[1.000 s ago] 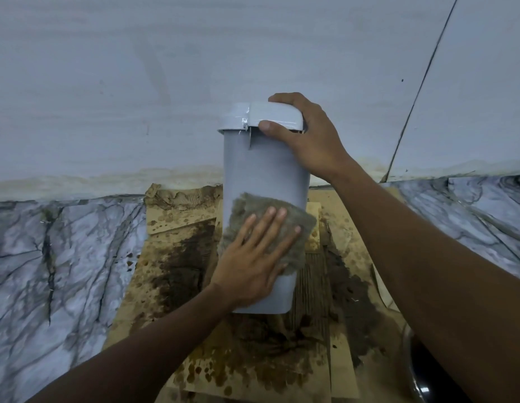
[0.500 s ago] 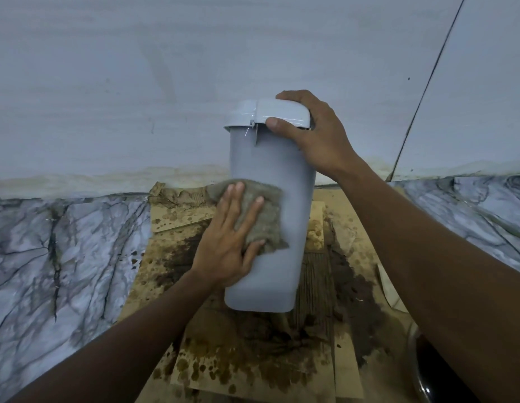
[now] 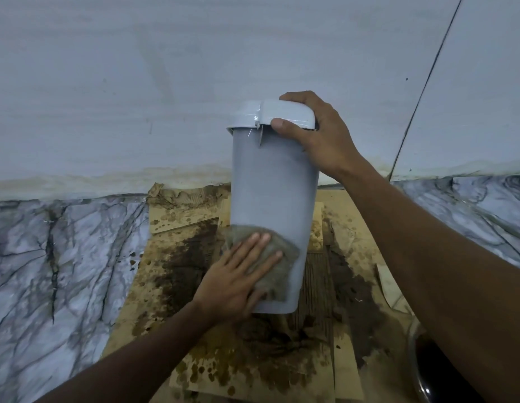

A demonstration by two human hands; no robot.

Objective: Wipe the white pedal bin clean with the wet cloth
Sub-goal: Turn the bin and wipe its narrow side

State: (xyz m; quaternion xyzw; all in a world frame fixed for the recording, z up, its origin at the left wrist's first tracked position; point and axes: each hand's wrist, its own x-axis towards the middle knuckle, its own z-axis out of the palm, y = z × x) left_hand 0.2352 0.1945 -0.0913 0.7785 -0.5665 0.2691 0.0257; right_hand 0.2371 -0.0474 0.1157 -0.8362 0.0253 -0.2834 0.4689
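Two hands, left hand flat pressing cloth, right hand gripping bin lid

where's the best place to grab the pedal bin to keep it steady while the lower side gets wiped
Grip the lid end of the pedal bin from above and its right, as the right hand does. The bin is tall and narrow, so holding its top likely steadies it best and leaves the lower wall free for the left hand pressing the cloth.

The left hand has slid the wet cloth down the front of the white pedal bin, from the middle of the wall half a second ago to its lower part, fingers spread flat.
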